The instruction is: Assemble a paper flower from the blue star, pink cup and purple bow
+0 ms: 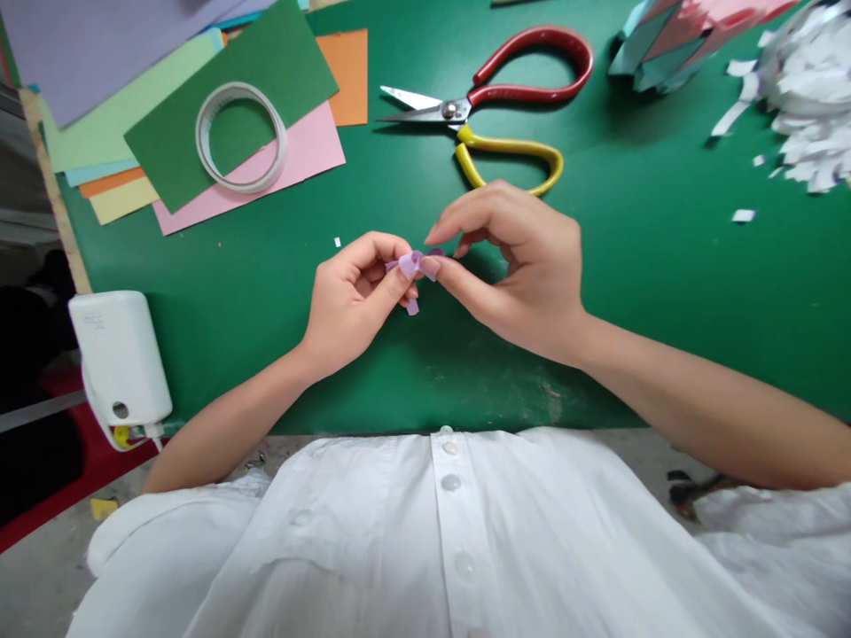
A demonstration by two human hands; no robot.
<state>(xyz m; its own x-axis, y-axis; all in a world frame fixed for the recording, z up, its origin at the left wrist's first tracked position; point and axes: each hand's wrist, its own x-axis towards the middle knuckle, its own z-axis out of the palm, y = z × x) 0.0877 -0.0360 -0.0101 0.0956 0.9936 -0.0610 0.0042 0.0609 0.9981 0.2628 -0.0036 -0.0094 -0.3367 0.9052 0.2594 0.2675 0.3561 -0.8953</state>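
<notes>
A small purple paper bow (410,263), made of looped narrow strips, is pinched between the thumb and fingers of my left hand (355,297). One short end of it hangs below the fingertips. My right hand (525,266) is close on the other side, its thumb touching the right loop of the bow. The right index finger is lifted and the fingers are apart. Beyond my hands lie scissors (449,110) with one red and one yellow handle, their blades spread a little.
Coloured paper sheets (312,151) are stacked at the far left, with a roll of white tape (283,159) on top. A white power bank (120,354) with a cable lies at the left edge. A folded pink and blue paper piece (671,44) and white paper shreds (811,89) sit at the far right.
</notes>
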